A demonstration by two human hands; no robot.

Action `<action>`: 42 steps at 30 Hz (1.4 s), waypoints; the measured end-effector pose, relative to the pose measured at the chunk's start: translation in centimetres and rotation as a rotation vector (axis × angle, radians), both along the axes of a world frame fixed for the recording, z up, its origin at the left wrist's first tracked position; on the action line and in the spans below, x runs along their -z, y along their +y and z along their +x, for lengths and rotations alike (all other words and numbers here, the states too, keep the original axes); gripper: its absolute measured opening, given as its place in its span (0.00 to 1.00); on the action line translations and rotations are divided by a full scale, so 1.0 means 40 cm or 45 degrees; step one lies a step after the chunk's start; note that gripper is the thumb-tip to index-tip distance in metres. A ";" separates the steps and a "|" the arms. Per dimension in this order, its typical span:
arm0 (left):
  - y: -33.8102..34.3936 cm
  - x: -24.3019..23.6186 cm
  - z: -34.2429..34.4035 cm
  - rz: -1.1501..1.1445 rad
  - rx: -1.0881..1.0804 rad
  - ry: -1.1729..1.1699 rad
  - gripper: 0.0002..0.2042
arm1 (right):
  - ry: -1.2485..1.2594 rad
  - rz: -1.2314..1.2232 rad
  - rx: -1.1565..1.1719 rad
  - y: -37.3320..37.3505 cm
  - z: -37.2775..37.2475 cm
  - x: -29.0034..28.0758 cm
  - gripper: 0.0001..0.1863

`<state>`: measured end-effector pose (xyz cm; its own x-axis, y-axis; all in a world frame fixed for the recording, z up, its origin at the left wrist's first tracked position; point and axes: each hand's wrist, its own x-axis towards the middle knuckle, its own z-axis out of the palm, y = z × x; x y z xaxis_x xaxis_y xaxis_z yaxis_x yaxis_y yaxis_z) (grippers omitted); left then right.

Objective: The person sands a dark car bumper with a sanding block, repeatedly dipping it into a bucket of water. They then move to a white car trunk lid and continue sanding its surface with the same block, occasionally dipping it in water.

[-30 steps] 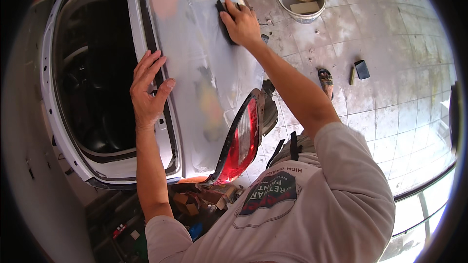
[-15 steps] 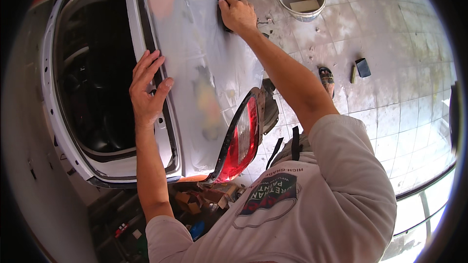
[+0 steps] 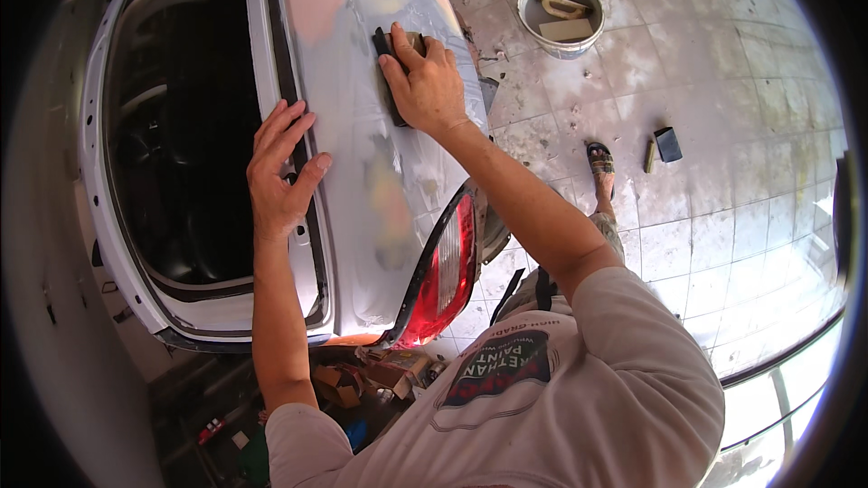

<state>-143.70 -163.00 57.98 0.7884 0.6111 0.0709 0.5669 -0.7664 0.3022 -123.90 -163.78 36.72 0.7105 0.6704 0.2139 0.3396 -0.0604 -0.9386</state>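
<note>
A car's rear side panel (image 3: 348,122) shows grey primer with pink and yellow patches. On it my right hand (image 3: 427,86) presses a dark sanding block (image 3: 383,45), with fingers over its top. My left hand (image 3: 282,176) lies with fingers apart on the edge of the opening beside the panel, holding nothing. Nearer to me, a red and clear tail light (image 3: 449,267) sits at the panel's corner. The block's underside is hidden against the panel.
A white bucket (image 3: 597,34) with a wooden-handled float and a pale block inside stands on the tiled floor (image 3: 696,63). A small dark block (image 3: 667,145) lies near my sandaled foot (image 3: 600,161). Cardboard boxes (image 3: 336,386) are below the car's end.
My right hand has drawn the sanding block nearer and to the left across the panel. The left hand keeps its place on the edge.
</note>
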 end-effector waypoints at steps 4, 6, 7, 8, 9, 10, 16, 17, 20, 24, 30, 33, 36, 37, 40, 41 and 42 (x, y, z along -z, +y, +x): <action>0.000 0.000 0.000 -0.028 -0.054 0.001 0.26 | -0.026 -0.072 0.058 0.010 0.013 0.000 0.28; 0.000 -0.001 0.000 -0.030 -0.077 0.001 0.27 | 0.017 -0.182 0.004 -0.003 0.011 -0.008 0.28; 0.000 -0.001 0.000 -0.038 -0.061 0.014 0.27 | -0.001 -0.137 0.039 -0.014 0.004 -0.012 0.28; 0.001 -0.001 0.001 -0.019 -0.059 0.020 0.27 | 0.007 -0.057 0.016 -0.040 -0.011 -0.019 0.28; 0.001 -0.002 0.000 0.004 -0.033 0.028 0.27 | -0.017 0.019 0.015 -0.070 -0.032 -0.021 0.28; 0.002 -0.002 0.001 0.025 -0.011 0.027 0.26 | -0.009 0.081 0.030 -0.104 -0.056 -0.028 0.28; 0.003 -0.002 -0.005 0.023 -0.011 0.016 0.25 | 0.025 0.122 0.018 -0.001 0.017 -0.071 0.28; 0.004 0.001 -0.005 0.018 -0.019 0.003 0.25 | 0.028 0.056 0.053 0.021 0.033 -0.083 0.28; 0.006 0.002 -0.008 -0.003 -0.023 -0.010 0.25 | -0.017 0.186 -0.016 -0.055 -0.009 -0.089 0.27; 0.007 0.003 -0.009 0.007 0.008 -0.005 0.25 | -0.222 0.362 -0.194 -0.259 -0.102 -0.107 0.29; 0.000 -0.002 -0.003 0.039 -0.009 0.031 0.26 | -0.164 0.244 -0.226 -0.168 -0.054 -0.103 0.29; -0.004 -0.003 0.001 0.044 -0.018 0.039 0.26 | -0.183 0.246 -0.189 -0.207 -0.080 -0.114 0.30; -0.002 -0.002 0.001 0.042 -0.010 0.037 0.26 | -0.308 0.371 -0.148 -0.265 -0.114 -0.122 0.30; -0.001 -0.001 -0.001 0.041 -0.006 0.029 0.26 | -0.307 0.391 -0.148 -0.256 -0.110 -0.121 0.31; 0.006 0.005 -0.009 0.052 0.014 0.001 0.26 | -0.201 0.262 -0.209 -0.155 -0.052 -0.122 0.29; 0.009 0.007 -0.011 0.039 0.009 0.003 0.25 | -0.138 0.269 -0.190 -0.101 -0.018 -0.119 0.26; 0.010 0.009 -0.015 0.028 -0.006 -0.009 0.25 | -0.154 0.261 -0.143 -0.045 0.018 -0.111 0.24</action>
<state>-144.31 -162.62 57.61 0.7849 0.6130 0.0900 0.5685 -0.7703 0.2890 -123.19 -165.58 41.18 0.5952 0.6773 0.4324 0.4441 0.1713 -0.8795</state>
